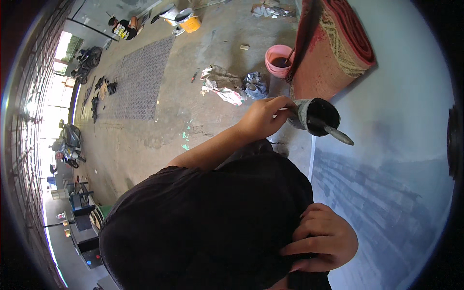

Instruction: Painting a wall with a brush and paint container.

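Observation:
My left hand point(265, 117) is closed on the rim of a small round pot point(300, 112), its outside smeared grey and its inside dark. The pot is tipped toward the wall, and the rounded grey handle point(342, 137) of a tool sticks out of its mouth. The tool's other end is hidden inside. At the lower right, my right hand point(325, 237) is against the black shirt point(217, 222) I wear. Its fingers are bent, with thumb and forefinger pinching at the cloth.
A rolled red carpet point(319, 72) leans on the pale blue wall point(401, 96), beside a pink bucket point(279, 50) of dark liquid. Crumpled sacks point(222, 84) lie nearby. Farther off are a patterned mat point(140, 79), an orange bucket point(191, 24), a seated person point(124, 29) and motorbikes point(71, 142).

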Tool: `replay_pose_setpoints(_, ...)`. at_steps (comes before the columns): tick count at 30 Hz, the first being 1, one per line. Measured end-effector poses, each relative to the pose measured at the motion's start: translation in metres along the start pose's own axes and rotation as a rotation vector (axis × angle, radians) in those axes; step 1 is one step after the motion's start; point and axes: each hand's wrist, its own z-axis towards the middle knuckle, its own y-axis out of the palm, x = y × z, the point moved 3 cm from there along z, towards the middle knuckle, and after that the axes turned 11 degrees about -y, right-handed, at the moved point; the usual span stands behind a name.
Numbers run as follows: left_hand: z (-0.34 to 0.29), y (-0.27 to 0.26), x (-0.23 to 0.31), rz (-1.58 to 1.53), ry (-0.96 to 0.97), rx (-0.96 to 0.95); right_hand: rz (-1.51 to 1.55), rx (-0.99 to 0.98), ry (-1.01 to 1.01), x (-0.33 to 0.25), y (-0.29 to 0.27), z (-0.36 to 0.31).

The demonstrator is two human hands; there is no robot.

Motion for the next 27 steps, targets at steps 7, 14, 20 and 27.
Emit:
replay_pose_setpoints(7, 0.012, 0.015, 0.014, 0.009, 0.054, -0.068, -0.051, 0.074, 0.004, -0.005, -0.001, -0.011)
replay_pose_setpoints(14, 0.019, 0.021, 0.014, 0.013, 0.056, -0.09, -0.083, 0.182, -0.046, -0.003, -0.007, -0.021)
replay_pose_setpoints(20, 0.029, 0.024, 0.009, -0.043, 0.058, -0.105, -0.166, 0.646, -0.039, 0.007, -0.022, -0.053)
replay_pose_setpoints(27, 0.043, 0.016, 0.0, -0.027, 0.051, -0.1, -0.2, 0.794, 0.106, 0.023, -0.03, -0.046)
